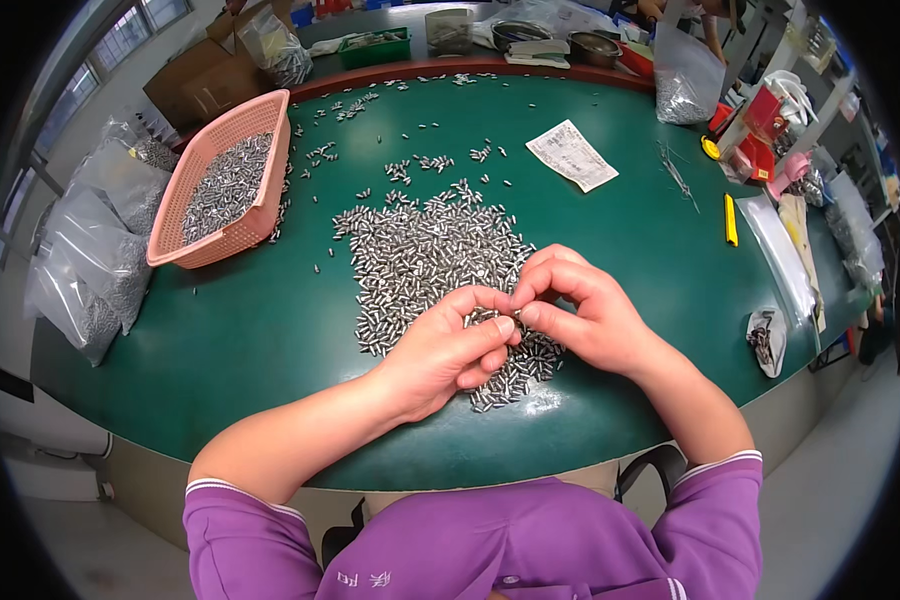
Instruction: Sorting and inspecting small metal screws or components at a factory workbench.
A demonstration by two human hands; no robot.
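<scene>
A broad heap of small silvery metal pieces [425, 255], short and rod-like, covers the middle of the green table [270, 350]. Over its near right side my left hand [460, 345] and my right hand [585, 310] meet, fingertips almost touching. Both are closed in a pinch, thumbs against forefingers. Between the fingertips a bit of a small metal part [517, 313] shows, mostly hidden by the fingers. The other left fingers curl loosely inward above the heap.
A pink plastic basket [210, 243] with more pieces stands at left, beside filled clear bags [105, 250]. A printed paper slip [572, 156], tweezers [678, 178], a yellow cutter [731, 220] and a small open bag [767, 342] lie to the right. Loose pieces are scattered farther back.
</scene>
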